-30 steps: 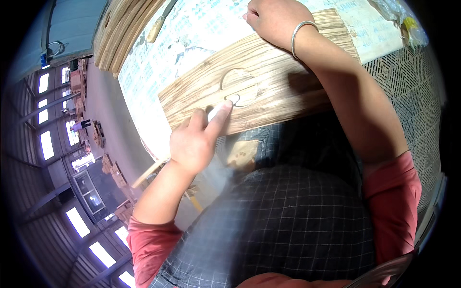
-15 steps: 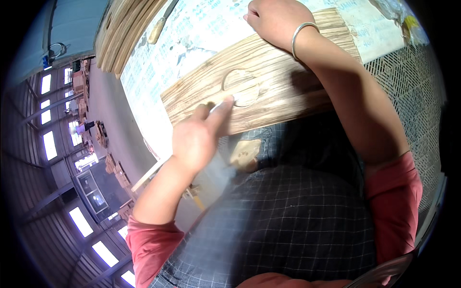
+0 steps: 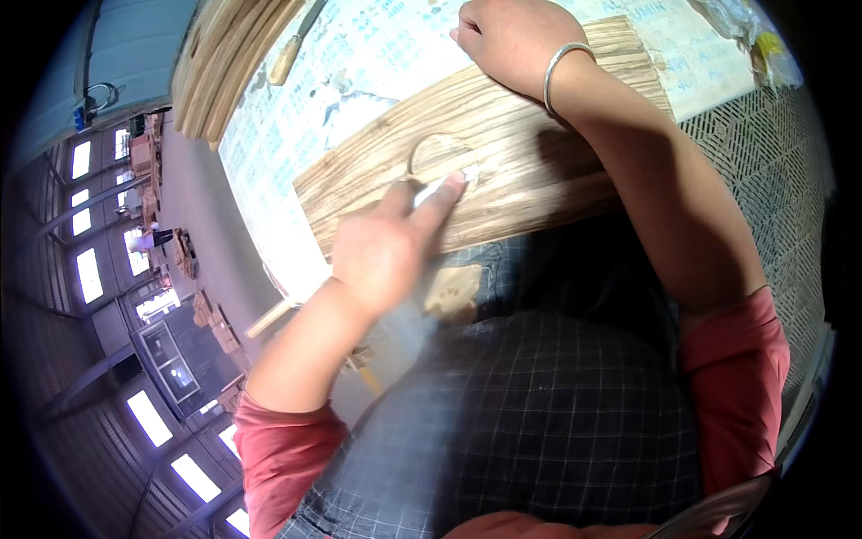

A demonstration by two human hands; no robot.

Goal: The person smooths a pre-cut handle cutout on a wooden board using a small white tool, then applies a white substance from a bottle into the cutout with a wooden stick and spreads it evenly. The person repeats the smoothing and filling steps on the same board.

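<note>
A striped wooden board (image 3: 359, 175) lies aslant over the near edge of the covered table, with a round outline (image 3: 431, 148) cut near its middle. My left hand (image 3: 382, 256) is closed on a small whitish piece (image 3: 435, 190), its index finger stretched along it and pressing at the outline's near side. Blur hides what kind of piece it is. Across the board's far edge rests my right hand (image 3: 521, 45), wearing a silver bangle (image 3: 549, 76). Its fingers look curled, but most of them are hidden, as is anything they hold.
A stack of curved wooden strips (image 3: 229, 67) stands at the table's far left, beside a wooden-handled tool (image 3: 285, 61). Printed sheeting (image 3: 269, 189) covers the table. Clear plastic wrap (image 3: 750, 36) lies at the far right, above a patterned mat (image 3: 763, 171).
My left hand has slid rightward and slightly away from me along the board, carrying the whitish piece over the round outline. My right hand has stayed almost in place.
</note>
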